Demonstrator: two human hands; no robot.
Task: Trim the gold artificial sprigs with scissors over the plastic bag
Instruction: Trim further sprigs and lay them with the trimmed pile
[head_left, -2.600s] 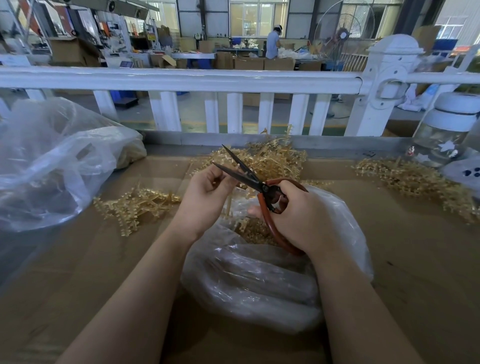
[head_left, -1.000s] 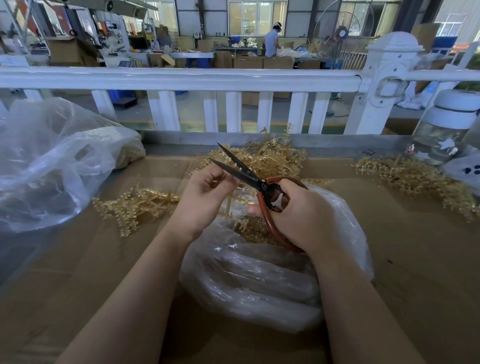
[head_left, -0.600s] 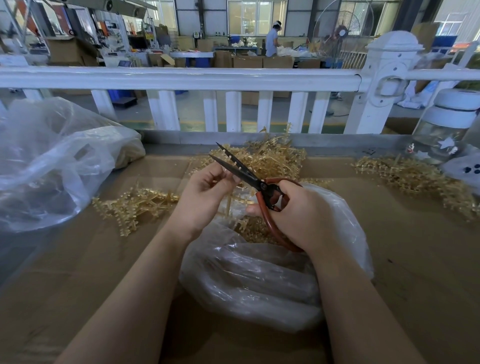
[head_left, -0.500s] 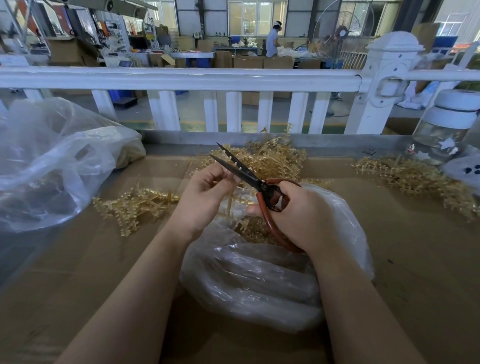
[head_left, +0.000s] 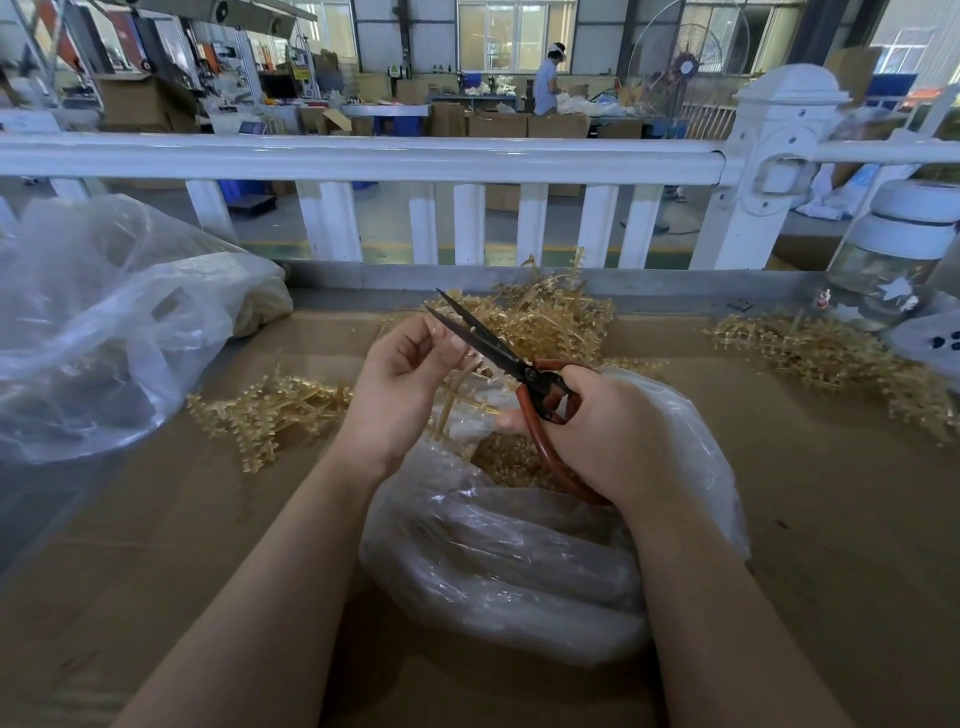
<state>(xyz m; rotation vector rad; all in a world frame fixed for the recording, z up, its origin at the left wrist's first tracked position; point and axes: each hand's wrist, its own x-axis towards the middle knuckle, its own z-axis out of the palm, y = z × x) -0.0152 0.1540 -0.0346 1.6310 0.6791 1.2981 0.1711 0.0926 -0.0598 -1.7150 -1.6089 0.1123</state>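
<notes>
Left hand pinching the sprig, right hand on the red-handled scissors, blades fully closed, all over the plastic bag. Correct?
Not quite: the head view shows the scissors with blades parted, not closed. The rest holds: the left hand pinches the gold sprig, the right hand grips the red handles, and both work above the plastic bag.

Both forearms bare, no sleeves or jewellery.

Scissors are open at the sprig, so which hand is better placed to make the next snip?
Right. The right hand grips the scissors; the left hand only pinches the sprig.
</notes>
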